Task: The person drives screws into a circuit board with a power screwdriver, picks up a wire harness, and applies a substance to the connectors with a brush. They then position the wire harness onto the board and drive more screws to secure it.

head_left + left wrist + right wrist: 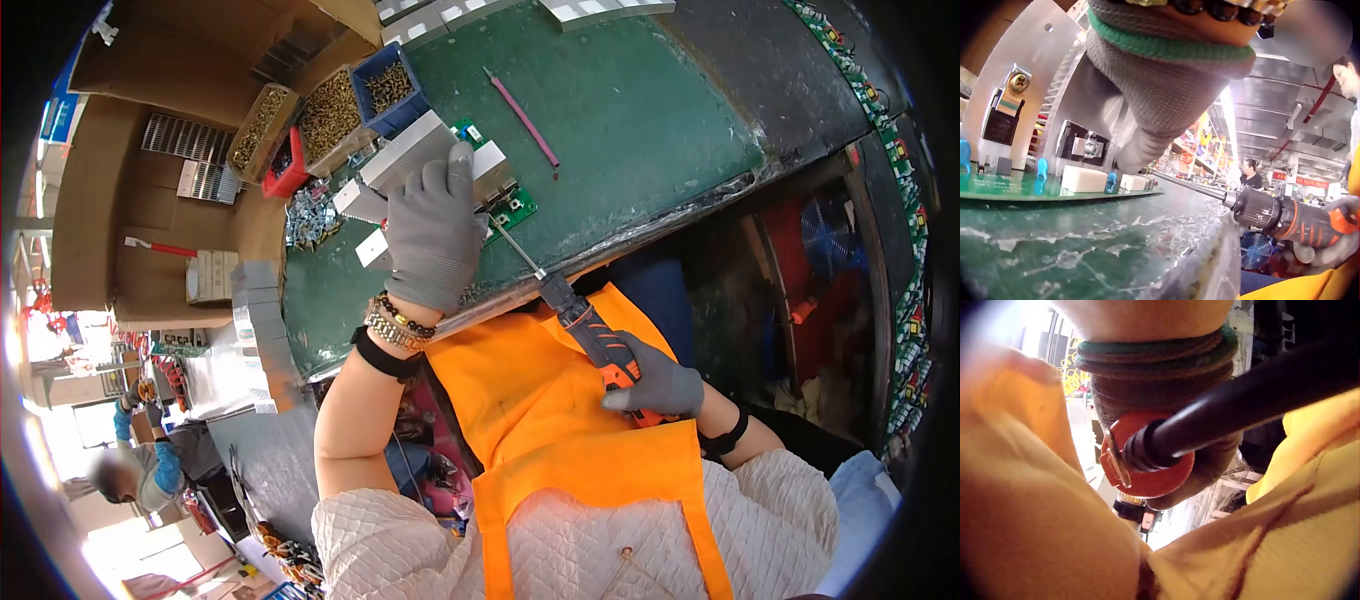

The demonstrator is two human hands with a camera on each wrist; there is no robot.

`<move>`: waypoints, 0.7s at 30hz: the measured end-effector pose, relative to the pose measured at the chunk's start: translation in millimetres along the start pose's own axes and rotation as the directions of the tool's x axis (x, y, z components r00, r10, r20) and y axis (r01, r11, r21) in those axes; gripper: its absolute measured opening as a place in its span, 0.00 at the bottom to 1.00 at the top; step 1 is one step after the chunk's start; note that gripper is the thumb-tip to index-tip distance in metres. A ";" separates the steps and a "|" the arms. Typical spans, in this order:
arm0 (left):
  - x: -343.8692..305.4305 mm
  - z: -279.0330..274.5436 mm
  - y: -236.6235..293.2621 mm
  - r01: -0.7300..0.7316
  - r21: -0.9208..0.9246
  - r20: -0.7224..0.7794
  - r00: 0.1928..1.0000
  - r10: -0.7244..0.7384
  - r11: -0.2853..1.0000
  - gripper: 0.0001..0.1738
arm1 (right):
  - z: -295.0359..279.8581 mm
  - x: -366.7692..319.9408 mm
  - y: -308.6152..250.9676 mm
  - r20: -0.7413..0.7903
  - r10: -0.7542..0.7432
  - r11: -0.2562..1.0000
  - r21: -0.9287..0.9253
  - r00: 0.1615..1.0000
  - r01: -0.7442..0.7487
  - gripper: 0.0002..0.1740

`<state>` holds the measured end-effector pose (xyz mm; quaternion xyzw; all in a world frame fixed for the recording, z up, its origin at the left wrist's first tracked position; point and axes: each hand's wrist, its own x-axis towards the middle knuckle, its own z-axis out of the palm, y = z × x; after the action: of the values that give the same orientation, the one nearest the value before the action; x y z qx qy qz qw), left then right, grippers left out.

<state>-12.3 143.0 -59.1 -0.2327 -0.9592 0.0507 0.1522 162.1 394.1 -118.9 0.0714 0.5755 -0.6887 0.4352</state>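
My gloved left hand [435, 235] grips a metal heat sink [412, 152] standing on a green circuit board [516, 208], its fingers bent over the top. In the left wrist view, a gloved finger reaches down beside the board [1066, 195], where screwed-on black components [1082, 145] and white blocks show. My right hand [660, 385] holds an orange and black electric screwdriver [585, 322] by its body. The long bit [518, 247] points at the board near the left hand; its tip is hidden. In the right wrist view, a thick black cord [1229, 406] leaves the screwdriver's orange end [1154, 481].
Bins of brass screws [332, 112], including a blue bin [388, 88], stand behind the board beside a red bin [285, 165]. Loose metal parts [312, 213] lie left. A purple pen-like stick [525, 120] rests on the green mat. Another person [150, 470] is at far left.
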 end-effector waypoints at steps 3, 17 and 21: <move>0.5 0.5 -0.7 -0.003 0.010 -0.004 1.000 0.003 1.000 0.43 | 1.7 1.0 1.2 -0.015 -0.045 0.999 -0.017 0.999 0.044 0.42; 0.4 -1.6 -0.8 -0.002 -0.020 0.031 1.000 0.003 1.000 0.44 | 9.2 8.2 5.3 -0.031 -0.072 0.997 -0.016 0.997 0.071 0.40; 0.2 -2.5 -0.3 0.007 -0.030 0.031 1.000 -0.007 1.000 0.42 | 13.7 4.2 -7.1 -0.028 0.076 0.997 -0.013 0.997 -0.076 0.38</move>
<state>-11.9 142.8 -56.6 -0.2309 -0.9629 0.0391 0.1341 160.2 379.9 -111.7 0.0998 0.5831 -0.6666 0.4534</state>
